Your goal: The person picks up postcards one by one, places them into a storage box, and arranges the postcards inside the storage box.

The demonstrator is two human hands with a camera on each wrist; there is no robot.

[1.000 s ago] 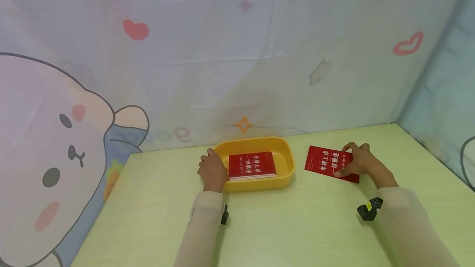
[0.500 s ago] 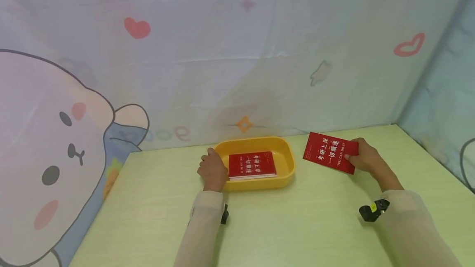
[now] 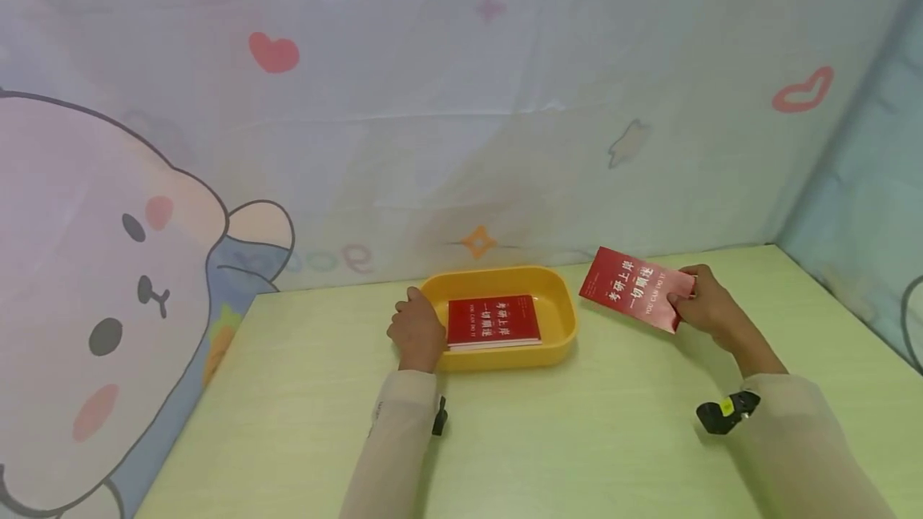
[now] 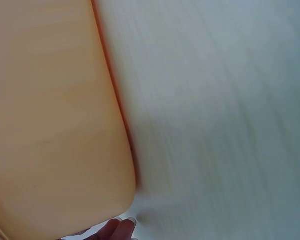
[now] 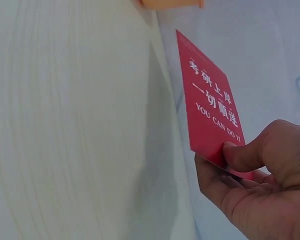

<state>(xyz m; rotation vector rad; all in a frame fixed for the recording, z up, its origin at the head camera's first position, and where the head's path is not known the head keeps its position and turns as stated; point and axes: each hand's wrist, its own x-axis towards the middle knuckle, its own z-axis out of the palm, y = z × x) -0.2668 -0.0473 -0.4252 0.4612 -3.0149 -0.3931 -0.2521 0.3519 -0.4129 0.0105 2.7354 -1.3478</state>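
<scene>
In the head view, my left hand (image 3: 418, 332) grips the left end of a yellow plastic tray (image 3: 515, 357). Its fingertips (image 4: 125, 227) show low against the tray's end in the left wrist view; its thumb is hidden. Inside the tray lies a red booklet (image 3: 493, 320) with white lettering and pale page edges. Right of the tray, my right hand (image 3: 710, 309) pinches a thin red card (image 3: 634, 288) by one end. The right wrist view has the thumb on the printed face of this card (image 5: 210, 100) and the fingers behind it, with the card held above the table.
A pale green table (image 3: 548, 439) carries the tray near its back edge. Behind it hangs a printed cloth (image 3: 447, 142) with hearts and a cartoon animal. A dark cable (image 3: 910, 327) loops at the far right.
My right hand has raised the red card off the table, tilted it, and shifted it slightly left toward the tray. My left hand and the tray stay as they were.
</scene>
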